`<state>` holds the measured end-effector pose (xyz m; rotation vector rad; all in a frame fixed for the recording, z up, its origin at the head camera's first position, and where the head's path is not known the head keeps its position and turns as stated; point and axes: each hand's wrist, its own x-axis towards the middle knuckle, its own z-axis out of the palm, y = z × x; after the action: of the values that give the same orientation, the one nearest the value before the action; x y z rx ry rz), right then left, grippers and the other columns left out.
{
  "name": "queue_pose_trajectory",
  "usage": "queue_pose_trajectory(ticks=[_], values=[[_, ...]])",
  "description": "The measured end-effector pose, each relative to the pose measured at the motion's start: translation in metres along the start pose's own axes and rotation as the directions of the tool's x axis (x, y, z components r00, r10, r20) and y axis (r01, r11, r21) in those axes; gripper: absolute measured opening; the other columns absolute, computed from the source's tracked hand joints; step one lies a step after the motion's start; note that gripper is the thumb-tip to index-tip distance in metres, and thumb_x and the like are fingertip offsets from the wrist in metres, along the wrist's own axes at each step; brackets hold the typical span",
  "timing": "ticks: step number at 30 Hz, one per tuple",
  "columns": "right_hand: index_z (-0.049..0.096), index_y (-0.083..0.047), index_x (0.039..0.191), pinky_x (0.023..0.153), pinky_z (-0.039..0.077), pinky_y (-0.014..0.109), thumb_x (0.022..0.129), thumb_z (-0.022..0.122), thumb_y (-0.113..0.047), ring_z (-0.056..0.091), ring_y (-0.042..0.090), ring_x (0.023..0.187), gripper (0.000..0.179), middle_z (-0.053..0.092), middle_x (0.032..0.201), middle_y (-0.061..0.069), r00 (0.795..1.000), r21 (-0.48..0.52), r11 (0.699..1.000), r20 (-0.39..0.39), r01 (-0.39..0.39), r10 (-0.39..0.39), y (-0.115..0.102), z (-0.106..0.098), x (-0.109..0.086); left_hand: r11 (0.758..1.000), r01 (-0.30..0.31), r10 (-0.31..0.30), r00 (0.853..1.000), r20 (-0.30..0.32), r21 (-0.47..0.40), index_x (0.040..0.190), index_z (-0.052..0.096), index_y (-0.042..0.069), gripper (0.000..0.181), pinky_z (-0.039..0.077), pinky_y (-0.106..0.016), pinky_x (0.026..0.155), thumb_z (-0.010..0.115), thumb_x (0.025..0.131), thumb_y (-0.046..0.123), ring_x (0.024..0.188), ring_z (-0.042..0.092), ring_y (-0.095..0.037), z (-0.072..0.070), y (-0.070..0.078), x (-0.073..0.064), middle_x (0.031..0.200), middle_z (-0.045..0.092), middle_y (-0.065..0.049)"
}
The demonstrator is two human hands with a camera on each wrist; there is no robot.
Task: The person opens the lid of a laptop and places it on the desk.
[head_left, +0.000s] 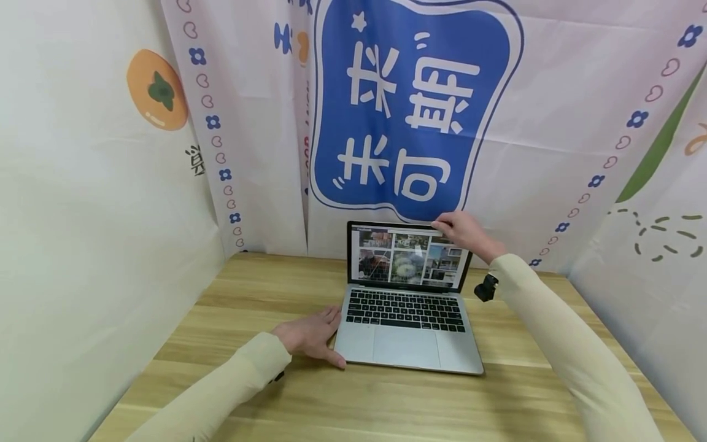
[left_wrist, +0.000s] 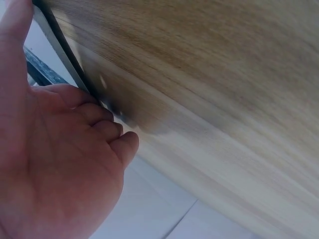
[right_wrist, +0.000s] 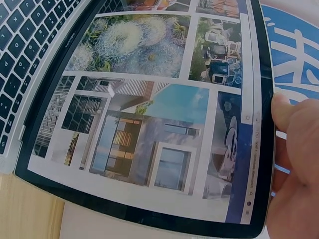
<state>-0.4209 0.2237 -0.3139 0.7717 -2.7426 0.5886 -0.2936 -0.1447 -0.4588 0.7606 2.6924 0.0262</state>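
A silver laptop (head_left: 353, 347) stands unfolded on the wooden table, its lit screen (right_wrist: 164, 92) filled with a grid of pictures. My right hand (head_left: 466, 233) grips the lid's top edge near the right corner. Seen from the right wrist, the thumb lies on the black bezel (right_wrist: 266, 74) and the fingers are behind the lid. At the laptop's left side rests my left hand (head_left: 313, 334), its fingers along the side edge and its thumb at the front left corner. The left wrist view shows that palm (left_wrist: 65, 154) against the laptop's edge (left_wrist: 62, 47).
The wooden table (head_left: 265, 399) extends around the laptop on all sides. Printed cloth with a blue panel (head_left: 381, 123) hangs close behind the screen. Pale walls (head_left: 99, 245) enclose the table left and right. A small black device (head_left: 486, 287) is at the right wrist.
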Motion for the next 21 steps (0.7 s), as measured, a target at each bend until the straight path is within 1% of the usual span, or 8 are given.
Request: queue_pose_trajectory(ticks=[4, 6, 10, 13, 17, 20, 21], values=[[0.064, -0.005, 0.073, 0.055, 0.038, 0.033, 0.102, 0.054, -0.029, 0.04, 0.017, 0.048, 0.039, 0.042, 0.054, 0.0, 1.0, -0.001, 1.0, 0.005, -0.018, 0.018, 0.004, 0.0, -0.001, 1.0, -0.006, 0.006, 1.0, -0.007, 0.016, 0.156, 0.02, 0.003, 0.122, 0.022, -0.04, 0.124, 0.056, 0.073, 0.084, 0.154, 0.012, -0.026, 0.002, -0.002, 0.002, 0.166, 0.01, -0.013], [0.06, -0.005, 0.068, 0.053, 0.037, 0.032, 0.102, 0.053, -0.032, 0.039, 0.017, 0.047, 0.043, 0.039, 0.053, -0.001, 1.0, -0.002, 1.0, 0.011, -0.03, 0.03, 0.006, 0.0, -0.001, 1.0, -0.006, 0.006, 1.0, -0.01, 0.021, 0.156, 0.02, 0.003, 0.122, 0.022, -0.039, 0.123, 0.055, 0.072, 0.085, 0.154, 0.013, -0.026, 0.003, -0.002, 0.003, 0.166, 0.011, -0.012], [0.055, -0.008, 0.063, 0.051, 0.036, 0.031, 0.101, 0.051, -0.041, 0.037, 0.016, 0.045, 0.051, 0.039, 0.051, -0.002, 0.998, -0.008, 0.998, 0.019, -0.058, 0.058, 0.01, 0.001, -0.001, 1.0, -0.005, 0.005, 1.0, -0.008, 0.018, 0.156, 0.02, 0.004, 0.122, 0.022, -0.04, 0.123, 0.055, 0.072, 0.085, 0.154, 0.013, -0.025, 0.003, -0.002, 0.002, 0.166, 0.011, -0.012], [0.06, -0.009, 0.062, 0.051, 0.035, 0.031, 0.101, 0.049, -0.047, 0.037, 0.016, 0.045, 0.055, 0.039, 0.049, -0.003, 0.997, -0.009, 0.997, 0.013, -0.078, 0.078, 0.015, 0.001, -0.002, 1.0, -0.003, 0.004, 1.0, -0.009, 0.009, 0.156, 0.021, 0.003, 0.122, 0.022, -0.04, 0.123, 0.056, 0.072, 0.085, 0.154, 0.013, -0.025, 0.002, -0.002, 0.001, 0.166, 0.011, -0.012], [0.059, -0.009, 0.059, 0.051, 0.033, 0.032, 0.099, 0.048, -0.053, 0.032, 0.016, 0.045, 0.06, 0.035, 0.047, -0.004, 0.994, 0.017, 0.994, 0.004, -0.105, 0.105, 0.022, 0.0, -0.004, 1.0, -0.002, 0.002, 1.0, -0.012, 0.005, 0.156, 0.021, 0.003, 0.121, 0.022, -0.04, 0.123, 0.057, 0.073, 0.084, 0.153, 0.013, -0.026, 0.001, -0.001, -0.001, 0.166, 0.012, -0.012], [0.051, -0.008, 0.056, 0.05, 0.032, 0.032, 0.098, 0.048, -0.055, 0.03, 0.016, 0.044, 0.063, 0.032, 0.046, -0.004, 0.993, 0.048, 0.991, -0.006, -0.121, 0.122, 0.026, -0.001, -0.005, 1.0, -0.003, 0.003, 1.0, -0.009, 0.002, 0.156, 0.021, 0.003, 0.12, 0.022, -0.04, 0.123, 0.057, 0.073, 0.083, 0.154, 0.013, -0.026, -0.001, 0.0, -0.002, 0.166, 0.012, -0.013], [0.05, -0.008, 0.056, 0.049, 0.031, 0.031, 0.098, 0.048, -0.055, 0.029, 0.015, 0.044, 0.063, 0.031, 0.046, -0.005, 0.993, 0.05, 0.992, -0.011, -0.116, 0.116, 0.029, -0.001, -0.004, 1.0, -0.003, 0.003, 1.0, -0.008, 0.003, 0.156, 0.021, 0.003, 0.12, 0.022, -0.04, 0.123, 0.057, 0.073, 0.083, 0.154, 0.013, -0.026, -0.002, 0.0, -0.002, 0.166, 0.012, -0.013]])
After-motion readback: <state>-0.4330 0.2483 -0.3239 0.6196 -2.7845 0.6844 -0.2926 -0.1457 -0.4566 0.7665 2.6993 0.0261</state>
